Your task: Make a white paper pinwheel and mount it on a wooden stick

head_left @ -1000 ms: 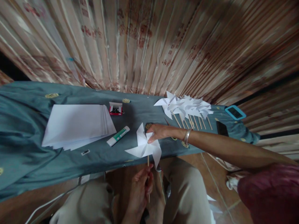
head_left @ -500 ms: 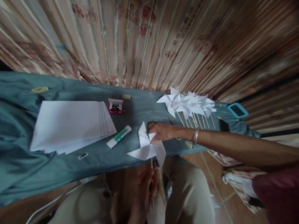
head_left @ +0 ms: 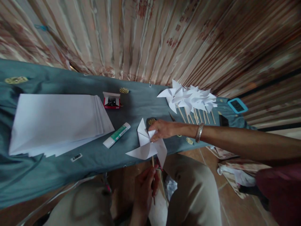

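A white paper pinwheel (head_left: 145, 149) lies at the front edge of the cloth, its stick (head_left: 153, 160) pointing down toward my lap. My left hand (head_left: 145, 185) is closed round that stick, below the table edge. With thumb and fingers, my right hand (head_left: 163, 129) pinches a blade close to the pinwheel's centre, where a small dark pin head shows. To the left of the pinwheel lies a white and green glue stick (head_left: 117, 135). Behind my right hand rests a row of white pinwheels (head_left: 188, 97) on wooden sticks, overlapping one another.
A stack of white paper (head_left: 56, 122) covers the left part of the green tablecloth (head_left: 138, 103). Near it stands an open red box (head_left: 112, 102) with small dark metal pieces inside. A blue-framed device (head_left: 237, 105) sits at the far right. Pleated curtains (head_left: 131, 40) hang behind.
The view has shifted slightly, so the paper stack and box appear further left and higher. Both hands keep their hold on the pinwheel, which looks nearly unchanged.
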`<state>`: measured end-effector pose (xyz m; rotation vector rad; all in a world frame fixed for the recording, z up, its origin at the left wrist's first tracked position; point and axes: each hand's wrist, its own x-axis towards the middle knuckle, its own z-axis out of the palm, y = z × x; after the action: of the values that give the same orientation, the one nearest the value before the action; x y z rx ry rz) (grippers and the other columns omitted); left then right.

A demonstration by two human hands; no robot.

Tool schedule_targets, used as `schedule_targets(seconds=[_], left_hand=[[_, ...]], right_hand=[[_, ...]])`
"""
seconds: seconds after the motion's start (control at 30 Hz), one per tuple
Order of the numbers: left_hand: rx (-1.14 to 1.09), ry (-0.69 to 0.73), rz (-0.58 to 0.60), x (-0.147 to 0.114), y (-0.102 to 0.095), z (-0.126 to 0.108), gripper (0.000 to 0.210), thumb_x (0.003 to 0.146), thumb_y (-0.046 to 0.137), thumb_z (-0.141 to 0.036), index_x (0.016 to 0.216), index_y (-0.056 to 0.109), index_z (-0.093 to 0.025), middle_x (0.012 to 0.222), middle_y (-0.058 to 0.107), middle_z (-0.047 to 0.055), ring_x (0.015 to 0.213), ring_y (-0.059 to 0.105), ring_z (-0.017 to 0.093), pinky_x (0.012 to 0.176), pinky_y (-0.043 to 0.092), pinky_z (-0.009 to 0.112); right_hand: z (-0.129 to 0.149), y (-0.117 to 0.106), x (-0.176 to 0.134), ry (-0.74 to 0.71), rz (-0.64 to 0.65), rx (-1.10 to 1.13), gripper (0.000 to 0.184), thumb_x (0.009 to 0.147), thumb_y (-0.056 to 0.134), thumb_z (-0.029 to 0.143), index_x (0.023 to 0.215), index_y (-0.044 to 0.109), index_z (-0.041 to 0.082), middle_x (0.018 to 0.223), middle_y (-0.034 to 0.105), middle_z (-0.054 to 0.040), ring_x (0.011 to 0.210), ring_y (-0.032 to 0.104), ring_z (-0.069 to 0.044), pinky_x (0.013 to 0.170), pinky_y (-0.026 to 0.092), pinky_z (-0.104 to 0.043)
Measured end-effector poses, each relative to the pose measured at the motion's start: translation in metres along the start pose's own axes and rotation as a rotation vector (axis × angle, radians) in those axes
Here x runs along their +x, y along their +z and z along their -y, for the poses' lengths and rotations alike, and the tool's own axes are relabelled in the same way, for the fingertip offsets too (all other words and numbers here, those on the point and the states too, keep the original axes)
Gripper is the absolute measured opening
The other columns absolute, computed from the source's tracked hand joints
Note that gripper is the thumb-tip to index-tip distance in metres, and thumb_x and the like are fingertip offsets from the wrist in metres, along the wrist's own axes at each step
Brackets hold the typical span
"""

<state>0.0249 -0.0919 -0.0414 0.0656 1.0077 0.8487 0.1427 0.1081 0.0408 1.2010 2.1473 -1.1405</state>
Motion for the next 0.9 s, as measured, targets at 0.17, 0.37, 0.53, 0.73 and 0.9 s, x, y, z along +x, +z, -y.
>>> schedule_targets(seconds=[0.17, 0.37, 0.53, 0.73, 0.9], left_hand=[[-0.049, 0.034, -0.027, -0.004, 0.006, -0.003, 0.051, 0.049, 0.085, -0.051, 0.081, 0.076, -0.012, 0.051, 0.054, -0.004, 0.032, 0.032, 0.001, 0.034, 0.016, 0.018], [-0.023, 0.145, -0.043, -0.011, 0.01, -0.007, 0.05, 0.049, 0.085, -0.048, 0.08, 0.076, -0.011, 0.052, 0.057, -0.002, 0.032, 0.035, 0.001, 0.034, 0.017, 0.017], [0.003, 0.227, -0.053, -0.01, 0.009, -0.006, 0.048, 0.048, 0.084, -0.048, 0.078, 0.075, -0.011, 0.053, 0.058, -0.002, 0.029, 0.033, 0.0, 0.034, 0.014, 0.017], [0.016, 0.262, -0.045, -0.007, 0.004, -0.004, 0.047, 0.051, 0.084, -0.048, 0.079, 0.075, -0.012, 0.056, 0.058, -0.002, 0.03, 0.034, 0.0, 0.034, 0.014, 0.017], [0.024, 0.249, -0.056, -0.008, 0.006, -0.004, 0.049, 0.05, 0.084, -0.049, 0.08, 0.074, -0.012, 0.056, 0.058, -0.003, 0.03, 0.035, 0.0, 0.033, 0.015, 0.017]], right_hand=[[-0.003, 0.001, -0.004, -0.032, -0.065, -0.005, 0.014, 0.076, 0.071, 0.027, 0.08, 0.072, 0.013, 0.066, 0.063, 0.0012, 0.07, 0.061, -0.014, 0.058, 0.039, -0.02], [0.002, 0.001, -0.009, -0.05, -0.11, -0.131, 0.016, 0.075, 0.072, 0.03, 0.081, 0.073, 0.014, 0.073, 0.068, -0.0016, 0.071, 0.061, -0.015, 0.06, 0.04, -0.021], [-0.001, 0.007, -0.014, -0.064, -0.162, -0.025, 0.019, 0.074, 0.072, 0.03, 0.075, 0.071, 0.011, 0.07, 0.067, -0.0007, 0.067, 0.058, -0.014, 0.059, 0.04, -0.021], [-0.004, 0.01, -0.014, -0.065, -0.172, 0.023, 0.022, 0.073, 0.072, 0.033, 0.075, 0.071, 0.011, 0.068, 0.065, 0.0004, 0.065, 0.057, -0.013, 0.059, 0.041, -0.021], [0.005, 0.004, -0.012, -0.028, -0.175, -0.078, 0.018, 0.07, 0.075, 0.03, 0.075, 0.073, 0.013, 0.071, 0.067, -0.0011, 0.066, 0.057, -0.014, 0.06, 0.041, -0.023]])
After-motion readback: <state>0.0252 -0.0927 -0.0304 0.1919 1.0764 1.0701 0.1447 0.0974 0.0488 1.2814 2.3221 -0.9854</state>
